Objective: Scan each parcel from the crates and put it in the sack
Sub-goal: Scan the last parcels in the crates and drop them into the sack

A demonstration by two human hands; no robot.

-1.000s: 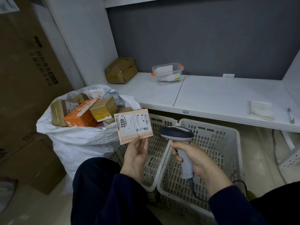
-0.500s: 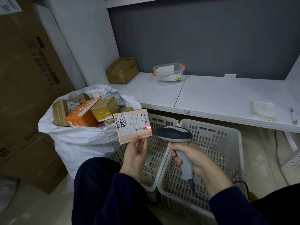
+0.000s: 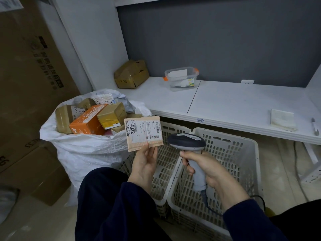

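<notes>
- Left hand (image 3: 144, 165) fingers (image 3: 154, 154) pinch the lower edge of the parcel (image 3: 143, 133), label facing up, just right of the sack (image 3: 86, 153).
- Right hand (image 3: 207, 168) fingers (image 3: 185, 156) wrap the scanner (image 3: 186, 142) handle, farther right of the sack, above the crates (image 3: 224, 135).
- Sack holds boxes (image 3: 85, 123).

sack (image 3: 83, 153): woven plastic | crates (image 3: 231, 153): perforated plastic | parcel (image 3: 143, 133): matt paper

The left hand (image 3: 145, 164) pinches a padded envelope (image 3: 143, 133) upright; the right hand (image 3: 204, 166) grips a barcode scanner (image 3: 186, 142) beside it, above two crates (image 3: 239, 153).
</notes>
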